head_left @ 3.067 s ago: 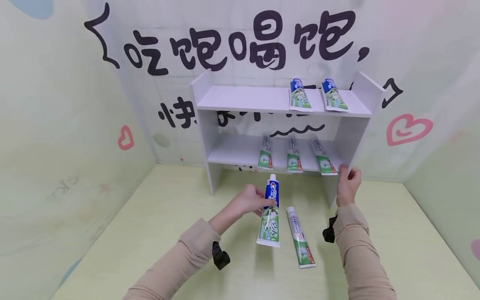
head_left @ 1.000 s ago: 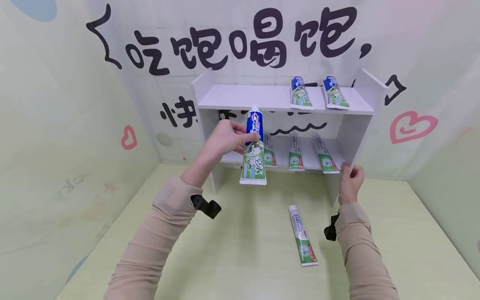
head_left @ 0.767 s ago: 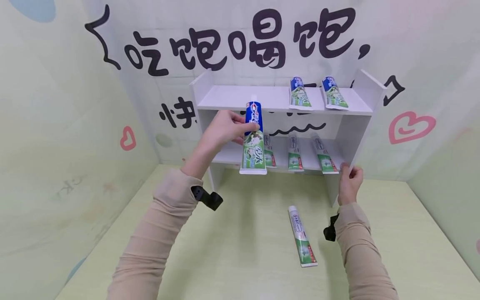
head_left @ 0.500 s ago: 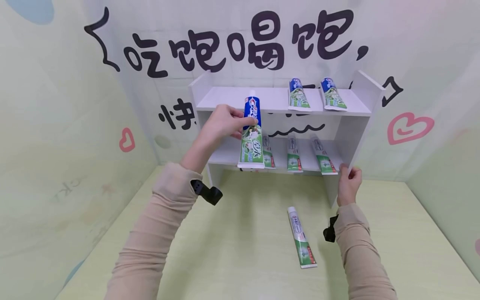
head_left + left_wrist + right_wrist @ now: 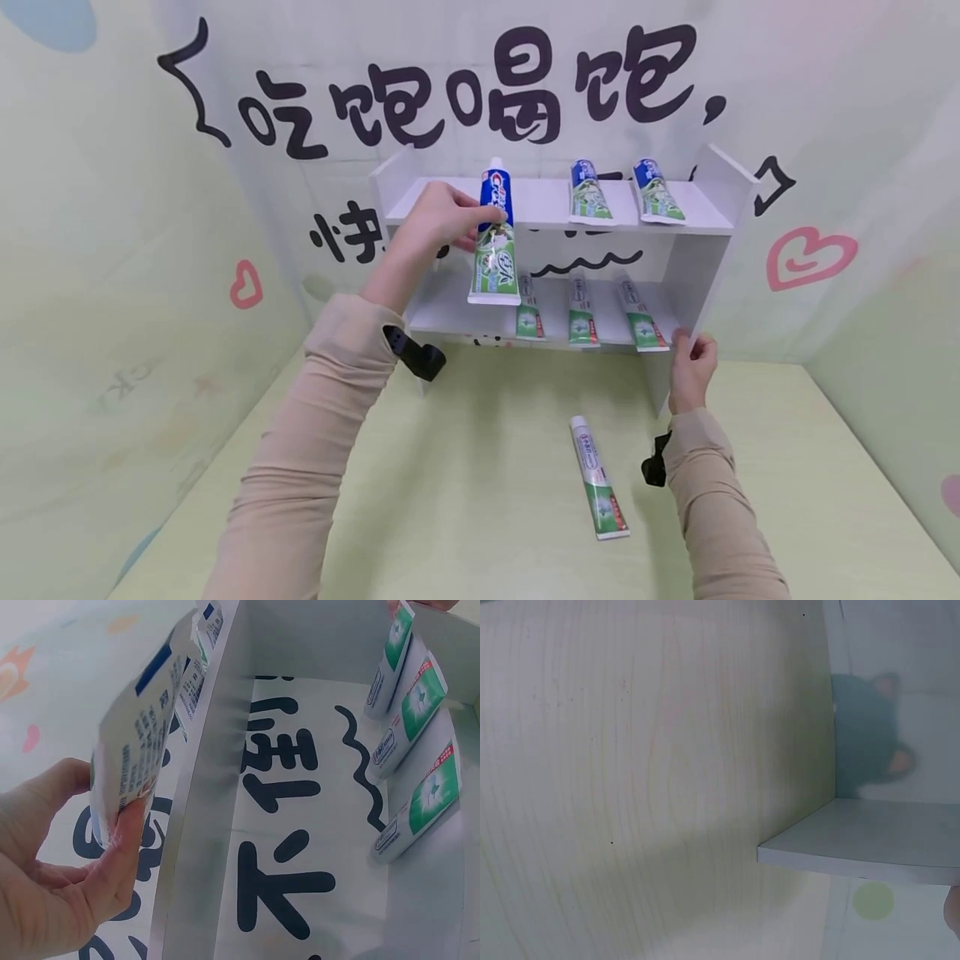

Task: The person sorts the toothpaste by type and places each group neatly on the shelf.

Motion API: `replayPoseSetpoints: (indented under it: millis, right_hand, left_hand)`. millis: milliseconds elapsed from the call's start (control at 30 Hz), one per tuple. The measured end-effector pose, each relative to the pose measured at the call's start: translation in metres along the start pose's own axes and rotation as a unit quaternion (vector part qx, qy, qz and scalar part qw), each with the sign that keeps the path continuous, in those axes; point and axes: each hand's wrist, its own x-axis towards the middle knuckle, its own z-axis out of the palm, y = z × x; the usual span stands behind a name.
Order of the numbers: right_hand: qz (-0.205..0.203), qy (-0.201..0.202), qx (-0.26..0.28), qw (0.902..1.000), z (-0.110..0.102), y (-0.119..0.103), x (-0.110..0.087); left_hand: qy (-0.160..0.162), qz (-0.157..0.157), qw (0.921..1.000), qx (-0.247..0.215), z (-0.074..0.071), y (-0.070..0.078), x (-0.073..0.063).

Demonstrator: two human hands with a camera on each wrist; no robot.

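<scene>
Thumb and fingers of my left hand point(image 5: 438, 221) pinch a blue, white and green toothpaste tube point(image 5: 495, 267), its cap pointing up and back. The tube is in front of the left half of the upper shelf point(image 5: 542, 200) of a white rack. In the left wrist view its white printed back point(image 5: 135, 742) shows beside the shelf edge. My right hand point(image 5: 692, 375) grips the rack's right side panel point(image 5: 693, 279) near the lower shelf. Only a fingertip point(image 5: 952, 909) of it appears in the right wrist view, against the panel's edge.
Two matching blue-green tubes point(image 5: 589, 193) lie on the upper shelf's right half. Three silver-green toothpaste tubes point(image 5: 581, 312) lie on the lower shelf point(image 5: 450, 304). Another silver-green tube point(image 5: 598, 479) lies on the table point(image 5: 450, 517) in front. A lettered wall point(image 5: 465, 50) stands close behind.
My left hand has lifted the blue-green tube from low over the table up to the front of the upper shelf. The right hand keeps its hold on the rack.
</scene>
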Motion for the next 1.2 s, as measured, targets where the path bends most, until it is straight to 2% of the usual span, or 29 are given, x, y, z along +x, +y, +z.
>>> replayPoseSetpoints:
  millis: [300,567,733,1000,1200]
  right_hand:
    - [-0.011,0.002,0.003,0.9999,0.0,0.0,0.002]
    - [-0.004,0.002,-0.006,1.0,-0.001,0.001,0.004]
    - [-0.011,-0.002,-0.011,0.9999,-0.002,0.004,0.003]
    - [-0.022,-0.004,-0.015,0.9996,-0.002,0.007,0.003]
    - [-0.023,-0.004,-0.022,0.9995,-0.002,0.006,0.004]
  left_hand:
    - [-0.003,0.009,0.9996,-0.028,-0.003,0.016,0.013]
    - [0.007,-0.01,0.9994,-0.033,-0.002,0.027,0.024]
    - [0.015,-0.02,0.9986,-0.046,0.001,0.03,0.036]
    - [0.05,-0.026,0.9972,-0.05,0.009,0.039,0.059]
    - [0.053,-0.042,0.9967,-0.046,0.01,0.042,0.071]
